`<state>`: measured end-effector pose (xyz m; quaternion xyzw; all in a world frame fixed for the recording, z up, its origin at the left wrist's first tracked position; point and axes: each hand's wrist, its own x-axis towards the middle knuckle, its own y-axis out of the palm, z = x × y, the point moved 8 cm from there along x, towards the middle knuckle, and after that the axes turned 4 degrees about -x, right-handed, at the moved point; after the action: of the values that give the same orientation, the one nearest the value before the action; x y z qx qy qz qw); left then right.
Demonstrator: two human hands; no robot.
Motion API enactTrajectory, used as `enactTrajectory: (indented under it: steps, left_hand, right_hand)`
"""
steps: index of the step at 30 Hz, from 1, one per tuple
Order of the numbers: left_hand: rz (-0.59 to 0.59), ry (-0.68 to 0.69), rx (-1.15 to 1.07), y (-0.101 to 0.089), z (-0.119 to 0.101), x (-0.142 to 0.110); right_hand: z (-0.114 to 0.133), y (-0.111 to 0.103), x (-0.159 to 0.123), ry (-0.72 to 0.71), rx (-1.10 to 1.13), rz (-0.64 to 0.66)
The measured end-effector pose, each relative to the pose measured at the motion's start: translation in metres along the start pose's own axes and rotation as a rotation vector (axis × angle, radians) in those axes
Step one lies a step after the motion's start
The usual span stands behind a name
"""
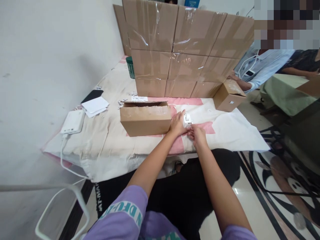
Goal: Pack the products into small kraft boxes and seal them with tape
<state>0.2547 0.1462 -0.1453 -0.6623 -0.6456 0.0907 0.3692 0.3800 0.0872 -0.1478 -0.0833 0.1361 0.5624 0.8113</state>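
Note:
A small white boxy item (pixel 187 120) with a dark patch on its front sits between my hands, low over the cloth. What kind of item it is cannot be made out. My left hand (pixel 178 124) curls round its left side, thumb below and fingers behind. At its lower right corner, my right hand (pixel 198 134) is closed in a pinch. Whatever lies between those fingertips is too small to name. Close beside my left hand stands a brown cardboard box (pixel 146 120), its top edge showing a gap.
Taped cartons (pixel 187 66) form a wall at the back. A smaller carton (pixel 229 96) stands at right by a co-worker's hand (pixel 241 83). A white power bank (pixel 73 122) with a cable, papers (pixel 95 106) and a green cup (pixel 130 66) lie leftward on the cloth (pixel 107 146).

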Motion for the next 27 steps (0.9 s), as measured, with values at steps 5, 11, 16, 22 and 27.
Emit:
enactTrajectory:
  steps: [5,11,16,22,27]
  left_hand:
    - [0.005,-0.009,0.000,-0.002,-0.002,0.000]
    - [0.023,-0.003,-0.017,-0.003,-0.003,0.000]
    - [0.024,-0.015,-0.025,-0.002,-0.001,0.001]
    - [0.014,-0.013,-0.003,-0.002,-0.001,0.000]
    - [0.031,-0.036,0.006,-0.004,-0.001,-0.001]
  right_hand:
    - [-0.003,0.004,0.003,0.012,0.013,0.020]
    - [-0.002,0.011,0.004,0.011,0.044,0.058]
    - [-0.003,0.013,0.005,0.004,0.054,0.057]
    - [-0.004,0.014,0.002,-0.002,0.083,0.051]
    - [-0.008,0.016,0.001,0.009,0.101,0.052]
